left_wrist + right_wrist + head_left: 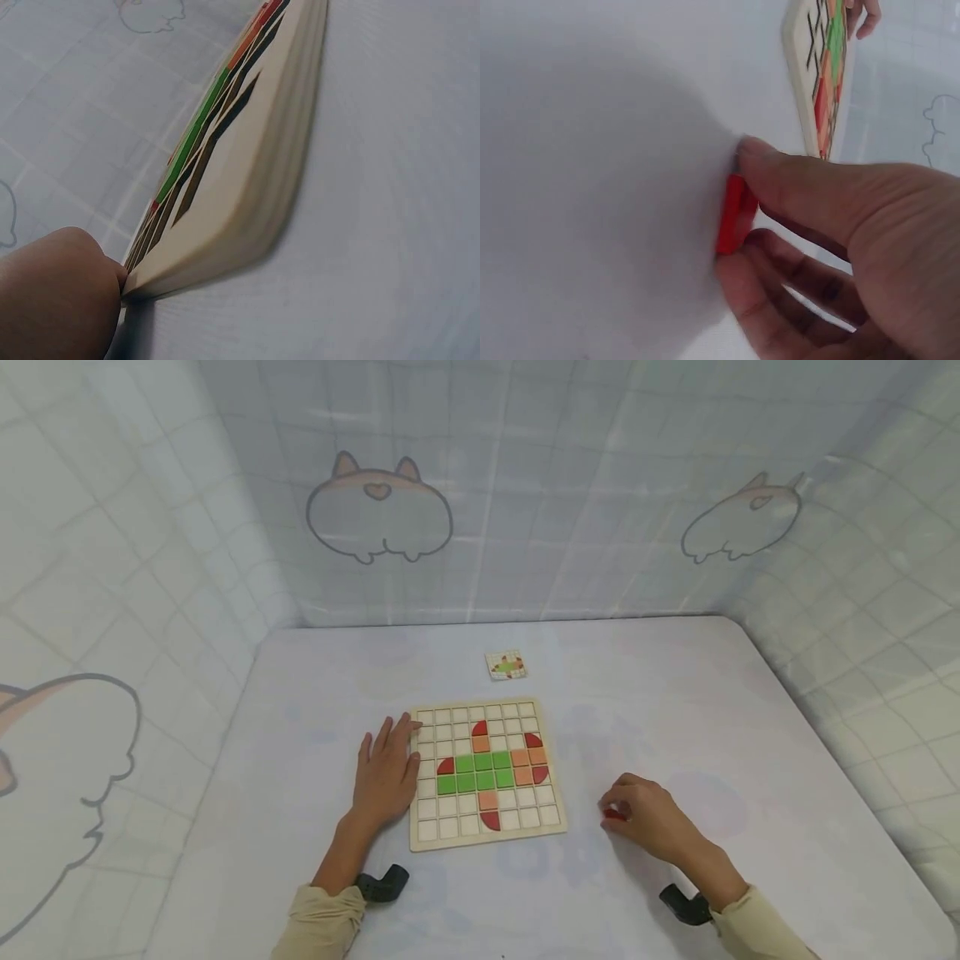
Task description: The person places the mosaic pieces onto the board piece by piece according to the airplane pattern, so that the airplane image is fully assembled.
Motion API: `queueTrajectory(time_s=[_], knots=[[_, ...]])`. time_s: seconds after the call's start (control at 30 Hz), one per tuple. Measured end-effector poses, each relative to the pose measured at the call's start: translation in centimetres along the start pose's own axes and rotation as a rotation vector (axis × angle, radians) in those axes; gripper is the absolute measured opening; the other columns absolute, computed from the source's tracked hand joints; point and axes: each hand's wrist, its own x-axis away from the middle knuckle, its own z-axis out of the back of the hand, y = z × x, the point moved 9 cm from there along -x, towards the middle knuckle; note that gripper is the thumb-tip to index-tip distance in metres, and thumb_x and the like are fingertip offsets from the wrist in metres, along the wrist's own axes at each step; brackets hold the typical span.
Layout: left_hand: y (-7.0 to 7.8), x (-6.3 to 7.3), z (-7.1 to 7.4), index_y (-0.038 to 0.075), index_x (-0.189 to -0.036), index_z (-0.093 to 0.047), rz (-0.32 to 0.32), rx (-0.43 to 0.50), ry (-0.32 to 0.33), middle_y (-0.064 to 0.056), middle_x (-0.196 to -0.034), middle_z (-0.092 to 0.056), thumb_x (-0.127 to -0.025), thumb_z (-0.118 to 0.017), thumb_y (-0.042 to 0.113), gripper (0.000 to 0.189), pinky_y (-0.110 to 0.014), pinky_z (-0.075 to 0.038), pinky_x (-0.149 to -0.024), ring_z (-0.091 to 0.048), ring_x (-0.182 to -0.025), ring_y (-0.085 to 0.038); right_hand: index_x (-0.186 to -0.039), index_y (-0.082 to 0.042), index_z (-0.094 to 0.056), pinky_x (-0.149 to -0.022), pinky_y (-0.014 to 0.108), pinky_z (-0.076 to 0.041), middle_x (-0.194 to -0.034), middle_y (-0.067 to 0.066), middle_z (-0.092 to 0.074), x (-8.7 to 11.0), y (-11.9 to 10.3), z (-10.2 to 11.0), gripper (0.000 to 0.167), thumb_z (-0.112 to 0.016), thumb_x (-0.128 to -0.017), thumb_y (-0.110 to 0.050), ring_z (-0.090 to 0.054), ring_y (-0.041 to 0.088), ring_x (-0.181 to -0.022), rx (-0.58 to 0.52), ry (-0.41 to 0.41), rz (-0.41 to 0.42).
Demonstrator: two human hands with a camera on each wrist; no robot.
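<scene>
A wooden grid board (pixel 414 839) lies flat on the table, with green square tiles (pixel 484 779), orange squares (pixel 481 744) and red quarter-round tiles (pixel 490 821) set in its cells. Along the board's left edge rests my left hand (pixel 384 781), fingers spread and fairly straight, with the fingertips and thumb at the rim. To the right of the board, my right hand (pixel 651 817) pinches a small red block (pixel 737 214) between thumb and fingers, close over the table. Part of the block is hidden by the thumb.
Behind the board lies a small card (pixel 506 665) printed with a coloured grid pattern. A pale cloth covers the table (pixel 360 668), and curtains with animal drawings hang at the back and sides. A dark band piece (pixel 384 885) sits at each wrist.
</scene>
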Motion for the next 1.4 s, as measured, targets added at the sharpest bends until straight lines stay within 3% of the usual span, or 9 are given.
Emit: queueTrajectory(time_s=[0.23, 0.4, 0.53, 0.7, 0.9, 1.03, 1.17, 1.4], knots=[[0.1, 0.2, -0.2, 0.013, -0.143, -0.042, 0.001, 0.017, -0.001, -0.013, -0.158, -0.03, -0.099, -0.049, 0.019, 0.045, -0.058, -0.005, -0.114, -0.017, -0.146, -0.035, -0.087, -0.013, -0.074, -0.065, 0.025, -0.05, -0.081, -0.01, -0.06, 0.2, 0.6, 0.0, 0.021, -0.087, -0.071, -0.008, -0.056, 0.007, -0.073, -0.069, -0.035, -0.024], [0.1, 0.4, -0.3, 0.014, -0.142, -0.043, -0.001, 0.017, 0.006, -0.012, -0.158, -0.03, -0.1, -0.049, 0.02, 0.043, -0.058, -0.005, -0.114, -0.017, -0.147, -0.034, -0.091, -0.01, -0.072, -0.063, 0.024, -0.051, -0.08, -0.01, -0.062, -0.2, 1.5, -0.4, 0.022, -0.086, -0.074, -0.007, -0.057, 0.006, -0.071, -0.162, -0.113, -0.074], [0.0, 0.4, -0.3, 0.015, -0.141, -0.045, -0.005, 0.022, 0.007, -0.011, -0.158, -0.029, -0.101, -0.047, 0.02, 0.041, -0.057, -0.005, -0.114, -0.016, -0.147, -0.033, -0.088, -0.011, -0.072, -0.064, 0.024, -0.052, -0.08, -0.01, -0.063, -1.5, 1.0, -0.4, 0.019, -0.084, -0.076, -0.004, -0.057, 0.007, -0.071, -0.211, -0.173, -0.004], [0.1, 0.2, -0.1, 0.016, -0.141, -0.047, -0.012, 0.016, 0.017, -0.011, -0.158, -0.028, -0.101, -0.046, 0.02, 0.04, -0.057, -0.004, -0.114, -0.015, -0.147, -0.033, -0.091, -0.009, -0.072, -0.065, 0.025, -0.053, -0.083, -0.007, -0.063, -5.0, -2.2, 0.6, 0.017, -0.079, -0.079, 0.002, -0.058, 0.008, -0.073, -0.238, -0.163, 0.131], [0.6, 0.0, -0.3, 0.017, -0.141, -0.048, -0.022, 0.024, 0.021, -0.011, -0.158, -0.03, -0.101, -0.046, 0.019, 0.041, -0.057, -0.005, -0.114, -0.016, -0.147, -0.034, -0.102, -0.003, -0.072, -0.069, 0.024, -0.054, -0.09, -0.002, -0.064, -10.0, -7.9, 0.3, 0.021, -0.077, -0.082, 0.003, -0.059, 0.009, -0.075, -0.285, -0.146, 0.318], [1.0, -0.4, -0.3, 0.017, -0.143, -0.047, -0.028, 0.043, 0.03, -0.01, -0.157, -0.032, -0.1, -0.047, 0.017, 0.043, -0.057, -0.005, -0.114, -0.018, -0.146, -0.033, -0.104, -0.002, -0.071, -0.072, 0.023, -0.054, -0.094, 0.0, -0.066, -12.7, -11.5, -1.3, 0.02, -0.075, -0.084, 0.001, -0.064, 0.008, -0.081, -0.353, -0.163, 0.416], [1.1, -0.7, -0.2, 0.014, -0.146, -0.044, -0.025, 0.069, 0.056, -0.009, -0.155, -0.036, -0.1, -0.046, 0.012, 0.046, -0.056, -0.007, -0.115, -0.022, -0.145, -0.033, -0.103, -0.003, -0.073, -0.075, 0.022, -0.054, -0.097, 0.001, -0.069, -14.8, -14.2, -3.5, 0.016, -0.075, -0.086, -0.002, -0.065, 0.006, -0.084, -0.408, -0.2, 0.453], [1.1, -0.7, 0.0, 0.011, -0.151, -0.034, 0.0, 0.084, 0.077, -0.013, -0.149, -0.044, -0.098, -0.045, 0.007, 0.054, -0.054, -0.011, -0.115, -0.027, -0.143, -0.033, -0.097, -0.008, -0.077, -0.077, 0.018, -0.051, -0.094, -0.004, -0.073, -16.4, -16.9, -7.4, 0.011, -0.074, -0.087, -0.003, -0.064, 0.0, -0.084, -0.372, -0.303, 0.492]])
